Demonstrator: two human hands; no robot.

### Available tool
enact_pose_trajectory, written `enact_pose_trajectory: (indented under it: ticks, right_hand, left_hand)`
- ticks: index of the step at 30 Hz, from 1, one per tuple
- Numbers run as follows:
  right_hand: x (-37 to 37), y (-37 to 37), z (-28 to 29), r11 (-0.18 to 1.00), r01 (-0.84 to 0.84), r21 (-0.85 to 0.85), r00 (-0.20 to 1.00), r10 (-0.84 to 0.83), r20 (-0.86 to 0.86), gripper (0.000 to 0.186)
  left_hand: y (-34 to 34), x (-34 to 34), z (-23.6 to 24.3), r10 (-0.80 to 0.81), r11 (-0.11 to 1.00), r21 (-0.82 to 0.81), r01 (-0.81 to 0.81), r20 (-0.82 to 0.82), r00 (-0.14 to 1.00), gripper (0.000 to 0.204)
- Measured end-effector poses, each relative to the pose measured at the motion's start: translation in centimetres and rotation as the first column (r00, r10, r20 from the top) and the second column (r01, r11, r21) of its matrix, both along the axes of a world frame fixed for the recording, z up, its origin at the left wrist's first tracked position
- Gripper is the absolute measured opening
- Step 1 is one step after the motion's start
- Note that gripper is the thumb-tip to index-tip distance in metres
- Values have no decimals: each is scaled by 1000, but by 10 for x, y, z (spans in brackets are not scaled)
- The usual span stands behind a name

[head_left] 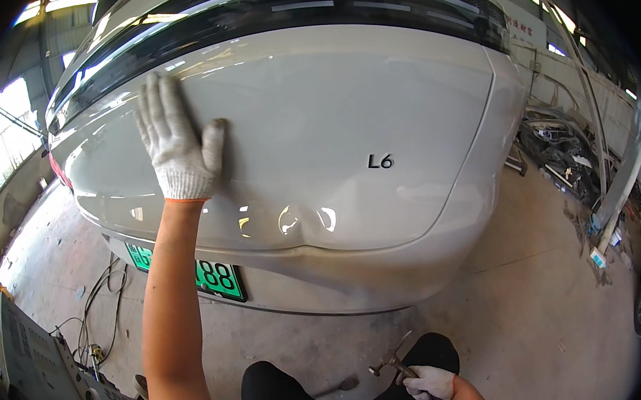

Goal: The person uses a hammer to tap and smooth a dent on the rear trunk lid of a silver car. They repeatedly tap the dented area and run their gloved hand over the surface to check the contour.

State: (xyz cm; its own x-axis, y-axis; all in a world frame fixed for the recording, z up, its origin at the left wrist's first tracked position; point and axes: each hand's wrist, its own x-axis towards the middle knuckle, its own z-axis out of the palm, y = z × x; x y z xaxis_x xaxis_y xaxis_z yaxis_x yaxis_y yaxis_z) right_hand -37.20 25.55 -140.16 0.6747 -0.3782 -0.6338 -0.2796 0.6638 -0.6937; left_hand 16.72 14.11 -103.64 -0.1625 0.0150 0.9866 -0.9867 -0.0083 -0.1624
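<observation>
Daylight is pouring in from openings at the upper left and upper right of the frame, blowing out to white there. Glare is streaking across the pale car body (312,108), with small bright reflections glinting at centre. The fisheye is bending edges toward a black rim. The centre is staying sharp; the lower left is lying dim.

We see through one camera only, worn on our head and tilted down and forward. It sits close to the car's rear (307,139), which fills the upper picture, bowed by the fisheye lens. Our left hand (176,140) reaches up from the lower edge, our right hand (429,384) stays low by our knees. The concrete floor (530,295) spreads below, and dark corners ring the view.
</observation>
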Motion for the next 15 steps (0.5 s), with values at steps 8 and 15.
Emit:
enact_pose_trajectory:
  ticks: [8,15]
  right_hand:
    - [5,3,15,999,-3,-53,1000,2,-16,20]
    - [15,-6,9,998,-55,-24,998,54,-36,19]
  left_hand:
    - [-29,-85,8,-119,986,-164,36,-532,838,93]
    - [-43,-173,1,-158,984,-144,106,-418,894,102]
